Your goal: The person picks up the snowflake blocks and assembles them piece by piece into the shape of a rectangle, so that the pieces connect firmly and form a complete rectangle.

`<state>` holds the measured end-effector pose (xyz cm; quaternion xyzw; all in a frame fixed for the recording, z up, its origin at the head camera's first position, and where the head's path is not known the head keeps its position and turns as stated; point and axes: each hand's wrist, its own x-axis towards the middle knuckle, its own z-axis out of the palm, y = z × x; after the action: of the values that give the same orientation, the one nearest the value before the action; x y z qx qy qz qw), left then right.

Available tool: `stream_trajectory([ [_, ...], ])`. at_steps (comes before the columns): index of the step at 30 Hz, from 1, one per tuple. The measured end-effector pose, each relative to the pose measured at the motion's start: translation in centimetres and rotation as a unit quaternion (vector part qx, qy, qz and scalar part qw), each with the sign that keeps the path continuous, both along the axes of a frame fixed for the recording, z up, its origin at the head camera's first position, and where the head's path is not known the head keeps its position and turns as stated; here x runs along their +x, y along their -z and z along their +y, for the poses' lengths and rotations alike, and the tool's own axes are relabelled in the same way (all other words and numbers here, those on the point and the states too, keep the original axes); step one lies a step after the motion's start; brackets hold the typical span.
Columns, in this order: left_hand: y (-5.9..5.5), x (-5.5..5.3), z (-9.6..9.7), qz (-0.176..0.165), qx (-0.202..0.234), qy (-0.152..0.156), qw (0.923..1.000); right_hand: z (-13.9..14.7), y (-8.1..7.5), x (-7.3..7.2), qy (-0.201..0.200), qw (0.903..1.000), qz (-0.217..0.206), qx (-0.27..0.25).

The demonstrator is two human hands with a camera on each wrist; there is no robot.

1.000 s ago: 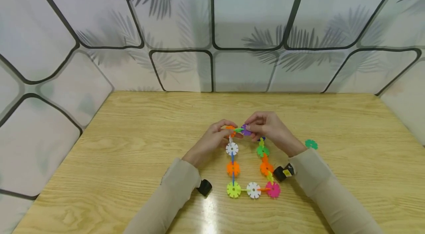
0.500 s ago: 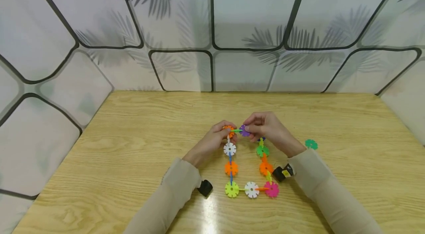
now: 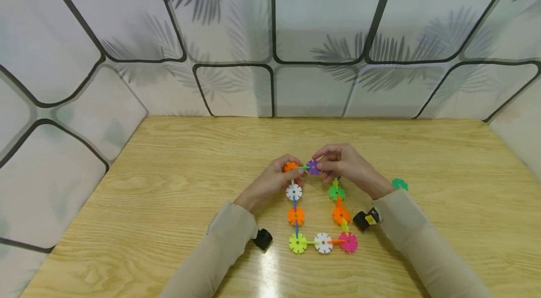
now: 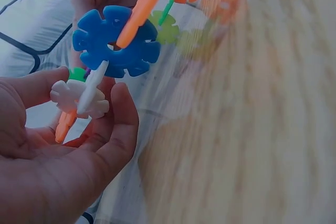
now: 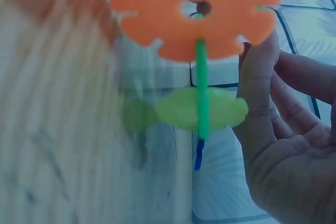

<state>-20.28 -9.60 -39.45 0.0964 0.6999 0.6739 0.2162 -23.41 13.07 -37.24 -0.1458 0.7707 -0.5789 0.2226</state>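
Toothed plastic snowflake discs, slotted together face-on and edge-on, form a rectangular chain. My left hand [image 3: 274, 180] pinches the orange disc [image 3: 289, 167] at its far left corner. From there a green disc [image 3: 303, 167], seen edge-on, leads to a purple disc [image 3: 313, 167]. The fingertips of my right hand [image 3: 344, 166] pinch that purple disc at its right edge. In the left wrist view, a white disc [image 4: 63, 95] and a blue disc [image 4: 118, 43] stand near my fingers. A large orange disc [image 5: 194, 9] fills the top of the right wrist view. My right fingertips are hidden there.
The near side of the chain has a yellow-green disc [image 3: 297, 243], a white disc [image 3: 323, 243] and a pink disc [image 3: 348, 242]. One loose green disc [image 3: 399, 184] lies beyond my right forearm. A patterned backdrop [image 3: 236, 91] rises behind the wooden table [image 3: 169, 171].
My left thumb has slid lower, uncovering more of the orange disc. My right fingers have shifted toward the purple disc's right edge, so more of its face shows.
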Motion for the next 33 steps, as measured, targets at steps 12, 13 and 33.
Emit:
stream_trajectory([
  [12,0.08,0.05,-0.2,0.002,-0.014,-0.007,0.9999,0.36,-0.97,-0.26,0.011,0.9999,0.011,0.0],
  [13,0.09,0.07,-0.18,0.003,-0.013,-0.005,0.9999,0.34,-0.88,-0.26,0.011,0.9999,0.012,0.0],
  [33,-0.06,0.09,0.29,0.009,-0.03,-0.001,0.9995,0.06,-0.7,-0.47,0.012,0.9992,0.031,0.022],
])
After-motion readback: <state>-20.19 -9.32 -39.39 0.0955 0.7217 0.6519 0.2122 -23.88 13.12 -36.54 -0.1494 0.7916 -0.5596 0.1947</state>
